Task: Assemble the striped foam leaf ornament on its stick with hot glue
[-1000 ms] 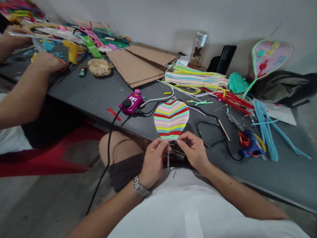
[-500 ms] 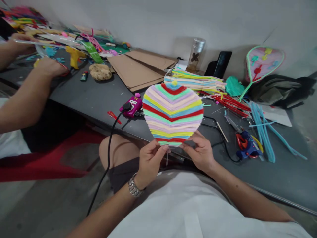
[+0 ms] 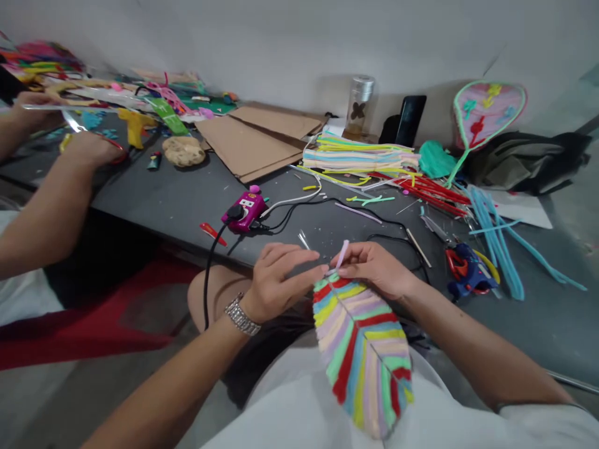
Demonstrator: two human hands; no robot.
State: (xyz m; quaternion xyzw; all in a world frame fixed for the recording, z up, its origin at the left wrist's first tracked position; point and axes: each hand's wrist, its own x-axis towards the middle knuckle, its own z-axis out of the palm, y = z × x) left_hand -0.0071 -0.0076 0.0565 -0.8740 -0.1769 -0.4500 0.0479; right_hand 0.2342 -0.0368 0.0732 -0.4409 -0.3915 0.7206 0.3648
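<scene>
A leaf-shaped panel of striped pipe cleaners [image 3: 349,324] hangs tilted over my lap and white shirt, its dark midrib facing me. My right hand [image 3: 377,268] pinches its stem end, where a short lilac strip [image 3: 344,252] sticks up between finger and thumb. Beside that end is my left hand [image 3: 283,277], wearing a metal watch. Its fingers are stretched out and apart, the thumb tip at or very near the stem; contact is hard to make out.
On the grey table lie a magenta power strip [image 3: 244,212], cardboard sheets [image 3: 253,140], bundled pipe cleaners [image 3: 365,156], a blue glue gun [image 3: 470,271] and blue pipe cleaners [image 3: 500,249]. A glass bottle [image 3: 359,106] stands behind. At left, another person's hand [image 3: 91,149] holds scissors.
The panel has been lowered toward my lap and turned over, from its striped front to the midrib side. My left hand has let go and spread its fingers; my right hand now pinches the stem end.
</scene>
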